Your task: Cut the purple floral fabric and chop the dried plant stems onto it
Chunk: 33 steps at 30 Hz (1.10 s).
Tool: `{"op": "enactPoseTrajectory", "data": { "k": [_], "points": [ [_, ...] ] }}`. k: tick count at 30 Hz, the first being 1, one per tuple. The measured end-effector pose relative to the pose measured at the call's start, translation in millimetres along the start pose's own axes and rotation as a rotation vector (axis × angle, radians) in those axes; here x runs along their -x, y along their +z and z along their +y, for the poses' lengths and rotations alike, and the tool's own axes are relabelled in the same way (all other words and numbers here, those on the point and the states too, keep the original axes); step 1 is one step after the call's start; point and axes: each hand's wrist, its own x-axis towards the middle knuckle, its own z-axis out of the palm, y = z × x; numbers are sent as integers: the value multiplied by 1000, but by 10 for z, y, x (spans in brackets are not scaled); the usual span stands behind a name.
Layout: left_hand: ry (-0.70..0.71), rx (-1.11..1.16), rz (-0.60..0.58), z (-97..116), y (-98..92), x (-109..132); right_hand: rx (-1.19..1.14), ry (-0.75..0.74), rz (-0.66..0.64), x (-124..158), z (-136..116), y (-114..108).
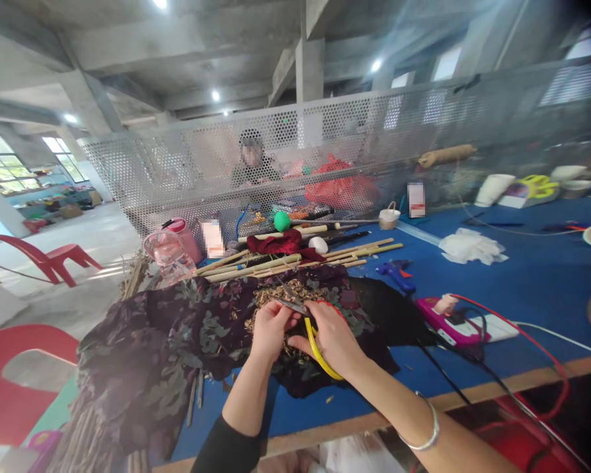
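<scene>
My right hand (331, 328) grips a pair of scissors (320, 355) with yellow handles. The grey blades are parted and point up and left. At the blades, my left hand (273, 325) is closed in a pinch; what sits between its fingertips is too small to make out. Below and behind both hands lies a heap of dry brown plant bits (295, 293). The heap rests on a dark flowered cloth (177, 322), which is spread over the blue table (339, 407).
Bamboo sticks (256, 268) and a dark red cloth (276, 243) lie beyond the heap. A blue glue gun (398, 274) and a magenta power strip (448, 322) with cables are to the right. Behind a perforated metal screen (187, 164) sits a person. Another person's hand shows at far right.
</scene>
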Motion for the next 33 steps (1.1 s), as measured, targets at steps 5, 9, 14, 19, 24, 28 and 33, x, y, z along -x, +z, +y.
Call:
{"op": "enactPoseTrajectory", "data": {
  "k": [5,9,14,19,24,28,33],
  "points": [
    [17,7,14,13,3,7,-49,40,-28,-9,4,45],
    [39,-15,25,4,-9,12,-84,64,-50,-3,20,41],
    [44,-60,34,8,3,11,-106,92,-107,3,15,4],
    [26,-152,60,58,-18,27,-93,106,-130,1,47,-8],
    [80,-587,211,228,-183,-36,-138,66,-146,-132,254,-139],
    [280,-838,225,421,-141,-340,-197,96,28,-298,564,-166],
    [332,-1169,-41,467,164,-922,-350,186,218,-311,838,-52]
  ]
}}
